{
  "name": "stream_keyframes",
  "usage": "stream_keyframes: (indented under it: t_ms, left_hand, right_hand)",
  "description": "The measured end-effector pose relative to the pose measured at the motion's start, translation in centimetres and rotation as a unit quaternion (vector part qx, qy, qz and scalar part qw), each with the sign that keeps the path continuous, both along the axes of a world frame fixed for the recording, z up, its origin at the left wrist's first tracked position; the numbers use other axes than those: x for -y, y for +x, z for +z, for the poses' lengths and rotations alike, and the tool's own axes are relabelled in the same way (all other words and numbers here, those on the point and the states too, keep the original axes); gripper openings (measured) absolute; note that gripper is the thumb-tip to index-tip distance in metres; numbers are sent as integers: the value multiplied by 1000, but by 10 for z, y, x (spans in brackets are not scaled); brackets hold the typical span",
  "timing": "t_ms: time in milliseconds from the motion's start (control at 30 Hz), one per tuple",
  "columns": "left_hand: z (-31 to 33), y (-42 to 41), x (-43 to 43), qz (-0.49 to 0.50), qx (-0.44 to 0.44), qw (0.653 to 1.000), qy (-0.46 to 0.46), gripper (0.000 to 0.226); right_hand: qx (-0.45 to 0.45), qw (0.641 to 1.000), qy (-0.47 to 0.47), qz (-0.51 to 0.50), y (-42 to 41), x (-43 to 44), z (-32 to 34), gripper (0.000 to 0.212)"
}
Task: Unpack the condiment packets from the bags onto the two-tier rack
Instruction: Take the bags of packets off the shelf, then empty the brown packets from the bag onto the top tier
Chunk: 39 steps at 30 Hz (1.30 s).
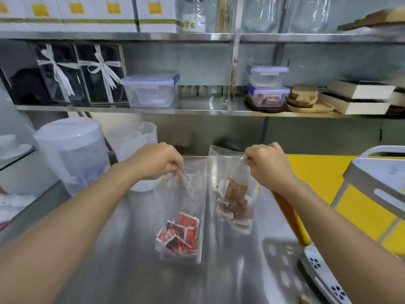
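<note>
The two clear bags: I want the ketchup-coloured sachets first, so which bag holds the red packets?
The bag pinched by the left hand holds red packets; the right hand's bag holds brown ones.

Packets (pixel 178 234) in bag (pixel 186 194), rack (pixel 377 178) right

Steel counter (pixel 122 270), lidded tubs (pixel 151 89), white jug (pixel 72 154)

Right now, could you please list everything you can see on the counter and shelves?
Bag of red packets: one, clear, counter centre.
Bag of brown packets: one, clear, right of it.
Two-tier rack: one, white, far right.
Lidded tub: one, translucent white, counter left.
Clip-lid containers: three, clear with blue clips, middle shelf.
Ribboned boxes: two, black, shelf left.
Left hand: pinching the red bag's top.
Right hand: pinching the brown bag's top.
</note>
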<state>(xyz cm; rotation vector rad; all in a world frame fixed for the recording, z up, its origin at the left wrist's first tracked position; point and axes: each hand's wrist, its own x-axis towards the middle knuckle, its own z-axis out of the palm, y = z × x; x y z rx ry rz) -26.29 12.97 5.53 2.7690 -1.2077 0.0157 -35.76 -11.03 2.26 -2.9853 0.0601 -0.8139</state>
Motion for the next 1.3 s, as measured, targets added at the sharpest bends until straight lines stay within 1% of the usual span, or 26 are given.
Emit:
stream_keyframes:
  t_ms: [133,200,300,333,367,433,467,533,600,667,700,833,900,967,1067,1100,1200,1300]
  left_hand:
    - [-8,-21,-9,-3,-18,1000,22,15]
    - [-12,-26,-13,-9,-33,999,22,13]
    - [-11,-30,-20,-25,-130,990,-41,15]
    - [-8,-31,-22,-29,-162,985,-51,19]
    - [-5,-32,-24,-37,-194,979,-48,21]
    - [-3,-35,-25,-57,-249,967,-19,20]
    - [-3,-35,-24,-66,-270,961,2,19]
    - [-12,-34,-21,-71,-297,951,50,14]
    - [-28,-30,-15,-58,-312,944,96,7]
    - [-48,-24,-9,-46,-304,943,128,5]
    - [-60,-19,-6,-43,-296,945,135,5]
    - [-96,2,2,-18,-222,970,101,2]
    - [-112,14,4,2,-171,981,89,13]
    - [-132,28,4,14,-148,986,75,27]
    - [-164,49,4,33,-155,985,67,33]
    - [-173,53,5,37,-154,985,69,31]
    - [-197,61,7,46,-160,984,59,12]
    - [-221,67,8,50,-185,980,55,16]
  right_hand:
    - [-74,997,0,37,-18,-12,-14,19]
    - [-120,990,2,70,-23,-15,-15,23]
    - [-243,960,74,118,-33,-22,-3,40]
    - [-284,944,105,130,-37,-23,1,39]
    - [-322,926,138,141,-39,-23,5,33]
    - [-388,889,188,154,-42,-23,8,15]
    - [-411,875,201,157,-42,-22,7,12]
    - [-443,858,212,148,-39,-22,-2,12]
    - [-468,846,221,129,-33,-24,-21,7]
    - [-478,843,225,104,-24,-25,-45,11]
    - [-474,848,219,92,-18,-24,-58,10]
    - [-429,884,183,37,8,-15,-98,12]
    - [-414,892,179,13,19,-9,-110,11]
    - [-401,899,177,-3,32,-3,-123,11]
    - [-376,906,194,-22,53,8,-146,18]
    - [-372,906,202,-27,58,10,-153,20]
    - [-380,900,209,-48,67,13,-174,15]
    - [-386,896,212,-64,70,12,-193,26]
